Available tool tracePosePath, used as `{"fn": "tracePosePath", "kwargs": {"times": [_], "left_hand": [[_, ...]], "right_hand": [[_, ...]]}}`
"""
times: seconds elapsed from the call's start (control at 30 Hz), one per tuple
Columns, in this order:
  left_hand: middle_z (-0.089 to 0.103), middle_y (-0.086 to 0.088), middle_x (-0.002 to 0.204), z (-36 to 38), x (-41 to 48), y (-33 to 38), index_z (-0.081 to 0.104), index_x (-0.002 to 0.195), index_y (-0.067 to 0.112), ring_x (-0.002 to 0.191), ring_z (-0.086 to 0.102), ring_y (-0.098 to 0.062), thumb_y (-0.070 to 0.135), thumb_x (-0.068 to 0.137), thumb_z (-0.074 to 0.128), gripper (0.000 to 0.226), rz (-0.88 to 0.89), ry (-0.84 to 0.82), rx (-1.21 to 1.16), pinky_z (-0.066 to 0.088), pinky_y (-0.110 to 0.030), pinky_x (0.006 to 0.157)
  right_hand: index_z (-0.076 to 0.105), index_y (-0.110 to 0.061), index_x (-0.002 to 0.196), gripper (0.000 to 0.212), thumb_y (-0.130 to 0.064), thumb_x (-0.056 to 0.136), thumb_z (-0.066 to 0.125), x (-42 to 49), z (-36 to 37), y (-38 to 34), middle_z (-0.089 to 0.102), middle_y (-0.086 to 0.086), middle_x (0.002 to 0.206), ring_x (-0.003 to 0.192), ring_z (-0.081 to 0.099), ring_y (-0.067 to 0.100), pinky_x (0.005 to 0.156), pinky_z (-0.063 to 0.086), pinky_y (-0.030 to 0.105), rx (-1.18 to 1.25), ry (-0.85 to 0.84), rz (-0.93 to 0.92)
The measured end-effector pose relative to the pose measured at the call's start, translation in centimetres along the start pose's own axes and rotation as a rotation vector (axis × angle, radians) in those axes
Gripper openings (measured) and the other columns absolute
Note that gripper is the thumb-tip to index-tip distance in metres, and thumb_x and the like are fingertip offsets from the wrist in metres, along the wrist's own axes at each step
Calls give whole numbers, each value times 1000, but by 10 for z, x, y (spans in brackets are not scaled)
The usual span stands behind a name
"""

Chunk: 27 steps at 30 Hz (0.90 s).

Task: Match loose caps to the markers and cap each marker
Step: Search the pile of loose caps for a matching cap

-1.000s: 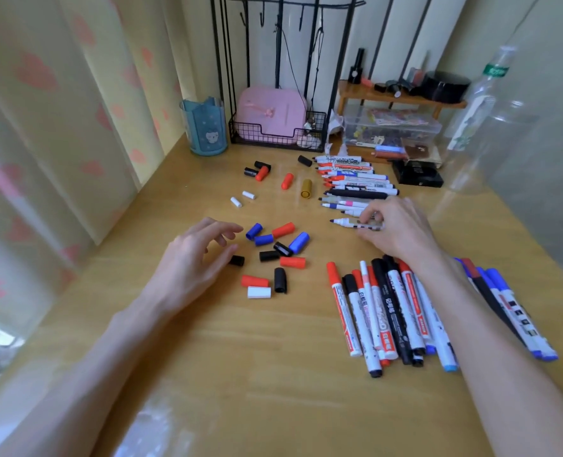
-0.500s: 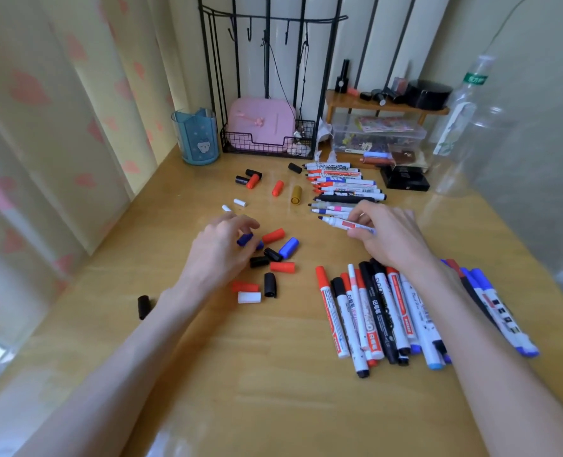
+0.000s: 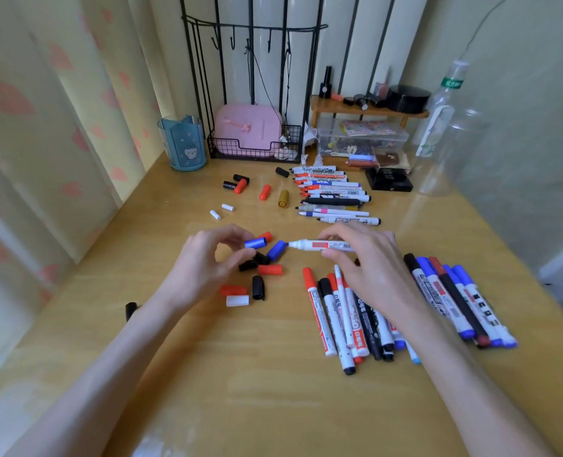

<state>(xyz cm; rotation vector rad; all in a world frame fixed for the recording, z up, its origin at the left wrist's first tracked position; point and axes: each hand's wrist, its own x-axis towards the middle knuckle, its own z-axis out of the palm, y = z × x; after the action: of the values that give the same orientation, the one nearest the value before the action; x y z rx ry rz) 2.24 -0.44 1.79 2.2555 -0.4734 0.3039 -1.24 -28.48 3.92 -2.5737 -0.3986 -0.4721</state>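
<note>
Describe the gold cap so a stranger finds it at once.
From the black wire rack at the back, look forward to the row of uncapped markers. The gold cap lies just left of that row, the only gold one among red, black and white.

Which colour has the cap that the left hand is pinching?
Blue; the head view shows the cap clearly, pinched by the left hand.
</note>
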Motion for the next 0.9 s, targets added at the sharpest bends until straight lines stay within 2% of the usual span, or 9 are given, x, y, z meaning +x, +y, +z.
{"fn": "tracePosePath", "kwargs": {"times": [0.1,0.2,0.3,0.43,0.53,0.63,0.77,0.9], "left_hand": [[77,17,93,0,-14,12,75,100,21,93,72,-2,17,91,79,10,-13,-39,-148,45,-8,78],[76,20,95,0,-20,15,76,101,18,94,73,-5,15,90,80,12,-10,-58,-192,51,-13,84],[76,20,94,0,-20,16,76,101,20,94,73,-6,16,90,80,12,-2,-57,-209,50,-14,80],[77,16,95,5,-22,13,76,105,23,94,73,-10,24,92,78,14,14,-77,-182,49,-25,73],[76,15,87,13,-24,11,78,103,29,82,68,-12,25,93,77,11,42,-44,-143,41,-20,66],[69,18,76,17,-26,10,80,105,29,68,53,-12,32,96,75,11,69,19,-114,36,-18,63],[61,30,74,22,-26,8,80,108,23,67,51,-3,38,93,67,25,95,2,-54,34,-11,65],[60,30,77,22,-25,12,79,109,20,70,53,4,27,100,68,15,125,-39,-28,34,-8,67]], "right_hand": [[67,-28,115,15,-24,100,67,-12,5,-13,63,-17,111,103,59,7,98,39,30,114,42,-47],[69,-22,115,15,-18,100,67,-15,7,-17,61,-12,106,101,59,11,90,48,31,151,65,-87],[69,-20,114,17,-15,98,69,-15,8,-18,59,-10,103,99,58,14,83,49,34,89,81,-126],[68,-20,115,17,-16,99,68,-15,13,-20,57,-9,101,96,53,14,82,45,30,85,47,-154],[68,-19,114,15,-16,99,68,-17,18,-23,59,-10,101,94,52,14,81,44,30,95,52,-160],[68,-17,112,14,-14,99,68,-19,22,-23,62,-9,99,93,56,17,79,46,33,119,70,-155],[71,-14,111,17,-8,95,72,-20,24,-19,66,-6,94,87,56,19,74,48,37,69,63,-175],[71,-14,110,20,-4,93,73,-19,22,-16,66,-6,95,90,58,18,78,48,34,102,60,-156]]}}
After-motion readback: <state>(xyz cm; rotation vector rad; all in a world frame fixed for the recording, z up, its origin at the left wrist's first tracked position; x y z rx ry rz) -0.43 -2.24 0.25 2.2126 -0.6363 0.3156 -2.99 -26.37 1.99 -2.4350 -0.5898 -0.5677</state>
